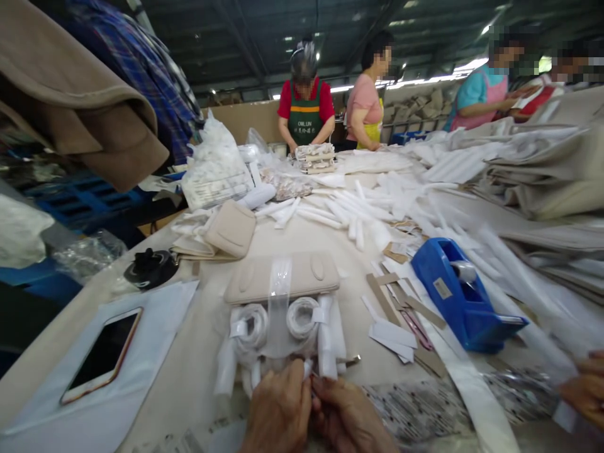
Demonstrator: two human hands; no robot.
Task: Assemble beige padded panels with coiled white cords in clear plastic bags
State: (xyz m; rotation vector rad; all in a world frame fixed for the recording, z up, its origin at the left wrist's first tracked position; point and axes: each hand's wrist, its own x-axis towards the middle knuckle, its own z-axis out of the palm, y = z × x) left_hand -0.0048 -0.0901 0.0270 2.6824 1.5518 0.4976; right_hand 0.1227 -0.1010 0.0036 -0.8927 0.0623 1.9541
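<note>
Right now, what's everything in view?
Bag: 1, beige, front centre
Rings: 2, white, beside bag
Pouch: 1, beige, beyond bag
Sheet: 1, whitish, left
Phone: 1, black screen, on sheet
Round object: 1, black, left
Sack: 1, white, upper left
Strips: many, white, centre
Dispenser: 1, blue, right
Cards: several, brown, beside dispenser
Fabric: layers, beige, far right
Plaid cloth: 1, blue, upper left
Drape: 1, brown, top left
Table: 1, cream, beneath
People: about 4, varied colours, background
Other hand: 1, bare, right edge
Left hand: 1, bare, bottom
Right hand: 1, bare, bottom
</note>
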